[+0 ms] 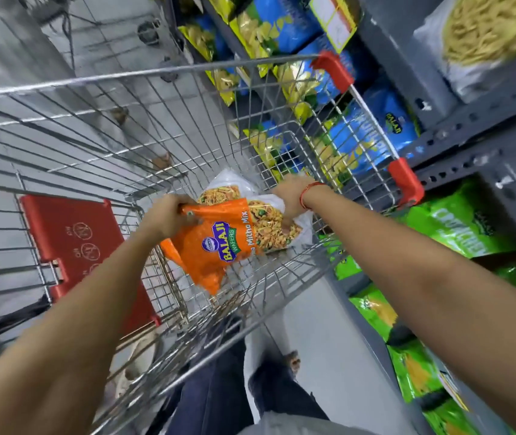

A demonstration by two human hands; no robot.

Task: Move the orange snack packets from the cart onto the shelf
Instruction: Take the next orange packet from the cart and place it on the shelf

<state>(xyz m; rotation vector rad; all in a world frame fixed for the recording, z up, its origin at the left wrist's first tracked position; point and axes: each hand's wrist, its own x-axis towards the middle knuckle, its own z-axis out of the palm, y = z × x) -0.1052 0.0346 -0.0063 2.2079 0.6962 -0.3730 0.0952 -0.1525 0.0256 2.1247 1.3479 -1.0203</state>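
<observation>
Both hands are gripping one orange snack packet inside the wire cart: left hand is pinching its top edge, right hand is closing its grip on the far side. A second packet is lying beneath it on the cart floor. Beyond, the shelf is carrying blue packets and green packets.

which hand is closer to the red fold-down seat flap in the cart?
Left. The left hand grips the orange packet just right of the red flap; the right hand holds the packet's far end, farther from it.
</observation>
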